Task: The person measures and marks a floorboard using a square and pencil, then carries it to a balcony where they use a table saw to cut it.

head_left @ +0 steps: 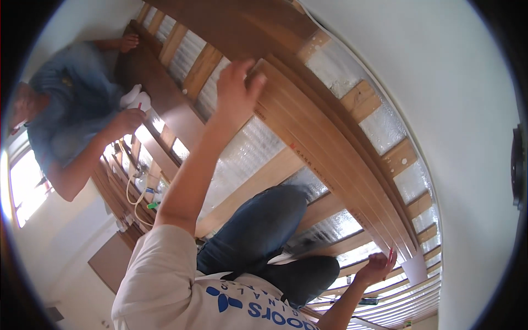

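A stack of long brown wooden floorboards (324, 151) lies slantwise across the light wooden battens. My left hand (237, 91) is at the far end of the stack, with its thumb and fingers apart around the top board's corner; it is slightly blurred. Near the other end, low on the right, my right hand (375, 268) is closed around a slim red pencil (392, 257). Beside it, a pale sheet-like piece (415, 268) sits under the boards' end. Small dark and red marks show along the top boards.
Silvery foil (245, 157) lies between the battens (264, 170). A wide dark board (242, 22) lies beyond the stack, and a white wall (473, 121) curves along the right. At left a co-worker (77, 104) crouches, holding a slim red thing near more boards (157, 82) and a cable (131, 190).
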A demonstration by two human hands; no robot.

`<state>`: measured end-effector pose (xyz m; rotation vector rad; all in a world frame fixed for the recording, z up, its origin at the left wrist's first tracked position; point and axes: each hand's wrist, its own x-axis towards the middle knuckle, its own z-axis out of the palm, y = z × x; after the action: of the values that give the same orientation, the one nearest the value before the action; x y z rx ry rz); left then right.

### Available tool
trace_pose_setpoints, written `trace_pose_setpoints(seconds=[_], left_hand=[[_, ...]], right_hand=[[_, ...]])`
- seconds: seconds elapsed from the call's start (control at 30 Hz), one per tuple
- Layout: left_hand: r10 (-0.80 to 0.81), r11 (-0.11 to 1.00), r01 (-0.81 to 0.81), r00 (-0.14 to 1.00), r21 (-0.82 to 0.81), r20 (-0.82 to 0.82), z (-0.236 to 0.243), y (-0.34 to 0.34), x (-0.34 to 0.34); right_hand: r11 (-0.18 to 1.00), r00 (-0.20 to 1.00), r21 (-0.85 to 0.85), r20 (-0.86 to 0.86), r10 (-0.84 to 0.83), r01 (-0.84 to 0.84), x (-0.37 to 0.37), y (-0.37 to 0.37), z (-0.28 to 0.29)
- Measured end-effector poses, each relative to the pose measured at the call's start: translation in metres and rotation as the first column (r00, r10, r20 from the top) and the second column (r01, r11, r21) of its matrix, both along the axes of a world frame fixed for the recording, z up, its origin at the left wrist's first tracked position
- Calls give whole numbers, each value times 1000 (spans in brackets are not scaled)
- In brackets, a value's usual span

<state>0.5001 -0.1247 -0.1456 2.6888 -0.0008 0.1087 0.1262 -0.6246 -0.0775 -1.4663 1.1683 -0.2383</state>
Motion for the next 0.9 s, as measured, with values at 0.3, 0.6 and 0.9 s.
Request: trace_pose_setpoints(seconds=[0.3,0.6,0.9], left_hand=[[-431,885,458,872,79,-232,25,-111,-102],[-449,874,477,866,92,-219,-8,-103,-113],[-439,887,460,869,48,-229,-15,-103,-118]], right_hand=[[758,773,206,332,541,-619,347,232,-11],[635,598,-4,332,729,-772,418,335,-78],[583,519,-102,353,779,-806,413,333,-85]])
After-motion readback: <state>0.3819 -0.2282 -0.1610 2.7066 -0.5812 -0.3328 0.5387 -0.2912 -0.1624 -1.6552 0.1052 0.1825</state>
